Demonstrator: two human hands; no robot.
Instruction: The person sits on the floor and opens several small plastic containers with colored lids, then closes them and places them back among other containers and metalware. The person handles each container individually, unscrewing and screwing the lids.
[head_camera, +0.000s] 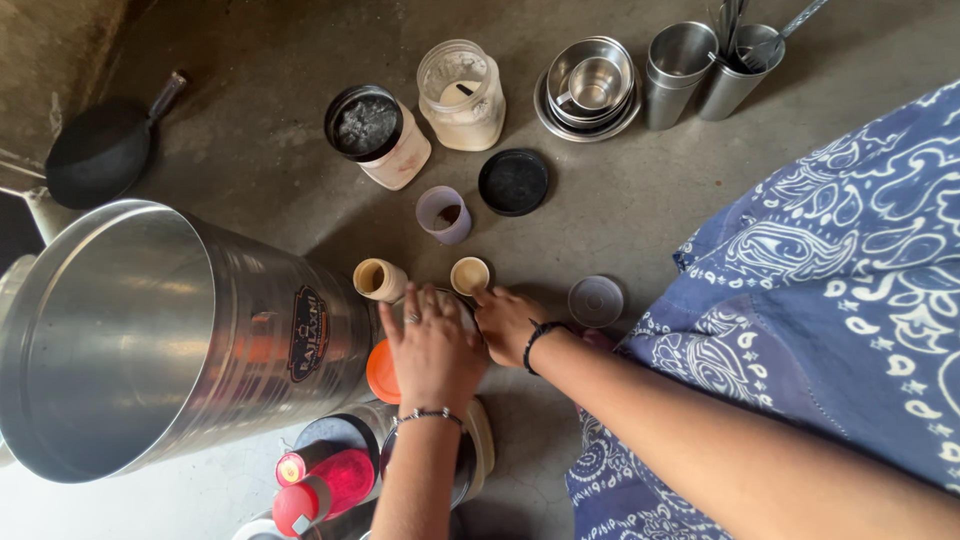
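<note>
My left hand (432, 352) lies palm down over a container that it mostly hides, beside an orange lid (380, 372). It wears a ring and a bead bracelet. My right hand (508, 322), with a black wrist band, presses against the same hidden container from the right, fingers curled; whether it grips anything I cannot tell. Just beyond my fingertips stand two small open beige jars (378, 279) (469, 275). A small purple cup (443, 214) stands farther off.
A large steel drum (150, 330) stands at the left. Two open jars (378, 135) (461, 94), a black lid (513, 181), stacked steel bowls (590, 88) and steel tumblers (678, 60) sit at the far side. A round lid (596, 300), red bottles (320, 480), a black pan (100, 150) and blue patterned cloth (830, 280) surround me.
</note>
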